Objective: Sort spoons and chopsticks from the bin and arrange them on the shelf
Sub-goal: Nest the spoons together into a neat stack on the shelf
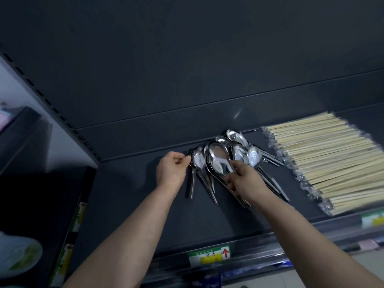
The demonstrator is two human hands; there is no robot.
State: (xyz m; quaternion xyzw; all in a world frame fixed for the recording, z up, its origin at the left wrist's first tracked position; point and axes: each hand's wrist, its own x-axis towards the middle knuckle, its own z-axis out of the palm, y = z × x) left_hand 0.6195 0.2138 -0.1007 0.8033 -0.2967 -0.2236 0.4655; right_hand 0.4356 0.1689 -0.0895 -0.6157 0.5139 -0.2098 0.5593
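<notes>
Several shiny steel spoons (239, 154) lie fanned out on the dark shelf (128, 204), bowls toward the back wall. My left hand (171, 170) pinches the bowl edge of the leftmost spoon (197, 160). My right hand (243, 179) grips a stack of large spoons (218, 156) by their handles, bowls pointing up and away. To the right lies a wide row of pale wooden chopsticks (324, 161) in clear wrappers, side by side on the same shelf. The bin is out of view.
The shelf's front rail carries a green-yellow price tag (208, 255) with a red arrow and another tag (373, 219) at right. A slotted upright (52, 104) bounds the shelf at left. A lower neighbouring shelf with packaged goods (16, 254) sits bottom left.
</notes>
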